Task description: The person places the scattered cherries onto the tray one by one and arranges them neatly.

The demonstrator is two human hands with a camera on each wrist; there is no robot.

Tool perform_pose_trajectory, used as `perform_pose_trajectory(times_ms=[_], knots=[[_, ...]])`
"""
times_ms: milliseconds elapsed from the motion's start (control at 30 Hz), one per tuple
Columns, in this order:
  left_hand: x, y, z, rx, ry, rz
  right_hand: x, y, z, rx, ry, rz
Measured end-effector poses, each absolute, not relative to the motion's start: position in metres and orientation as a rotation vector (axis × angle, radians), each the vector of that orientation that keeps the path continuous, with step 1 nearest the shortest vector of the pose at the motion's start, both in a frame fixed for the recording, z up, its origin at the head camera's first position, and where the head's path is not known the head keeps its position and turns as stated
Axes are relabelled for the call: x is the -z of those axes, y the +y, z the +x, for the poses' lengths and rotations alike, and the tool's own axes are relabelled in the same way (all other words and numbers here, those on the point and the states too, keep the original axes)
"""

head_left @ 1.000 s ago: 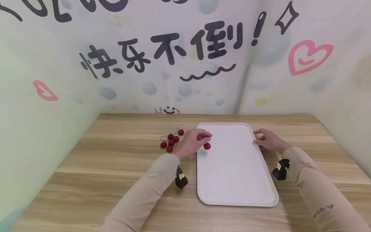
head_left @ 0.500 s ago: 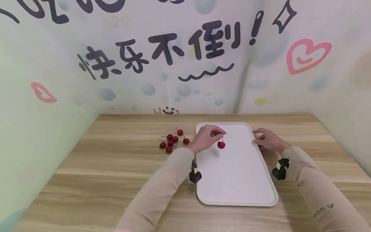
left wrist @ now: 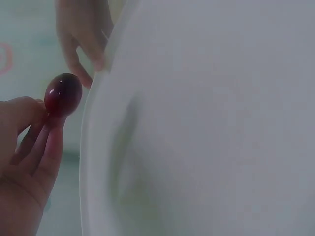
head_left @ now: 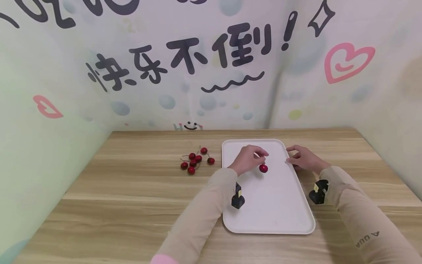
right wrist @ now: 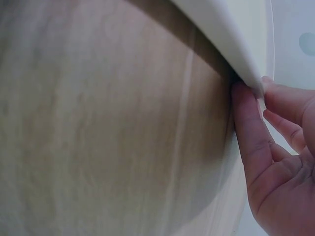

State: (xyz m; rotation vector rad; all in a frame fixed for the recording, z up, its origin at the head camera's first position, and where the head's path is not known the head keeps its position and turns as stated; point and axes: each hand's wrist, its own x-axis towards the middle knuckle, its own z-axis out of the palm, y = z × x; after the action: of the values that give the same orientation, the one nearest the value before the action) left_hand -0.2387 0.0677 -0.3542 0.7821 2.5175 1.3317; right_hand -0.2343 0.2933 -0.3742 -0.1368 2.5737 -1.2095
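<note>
Just one cherry [head_left: 263, 168] in pinched left hand [head_left: 248, 159]

My forearms [head_left: 201, 216] reach forward. My left hand [head_left: 248, 159] pinches; my right hand [head_left: 306, 158] seems to pinch too, its grip partly hidden.

Held cherry [head_left: 263, 168]: smooth skin, high gloss, sharp highlights in left wrist view; real or plastic, can't tell.
Loose cherries [head_left: 193, 163]: same shiny red finish.
Tray [head_left: 270, 209]: looks like white moulded plastic, smooth, matt to satin; rim equally smooth.
Table [head_left: 115, 205]: wood-grain top, smooth, low sheen; solid or laminate unclear.
Backdrop [head_left: 296, 95]: thin sheet, cloth or plastic unclear, matt, soft creases.
Lettering [head_left: 184, 55]: flat black print, matt.
Sleeves [head_left: 197, 216]: beige cloth, matt, wrinkled.
Wrist cameras [head_left: 237, 198]: black, plastic-looking housings.
</note>
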Motion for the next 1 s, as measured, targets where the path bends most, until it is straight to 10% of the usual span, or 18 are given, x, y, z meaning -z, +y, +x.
perform_pose_trajectory(times_ms=[1000], knots=[[0.387,0.104,-0.245,-1.659,2.527,0.189,0.374,0.296,-0.237,1.143,2.573,-0.100]])
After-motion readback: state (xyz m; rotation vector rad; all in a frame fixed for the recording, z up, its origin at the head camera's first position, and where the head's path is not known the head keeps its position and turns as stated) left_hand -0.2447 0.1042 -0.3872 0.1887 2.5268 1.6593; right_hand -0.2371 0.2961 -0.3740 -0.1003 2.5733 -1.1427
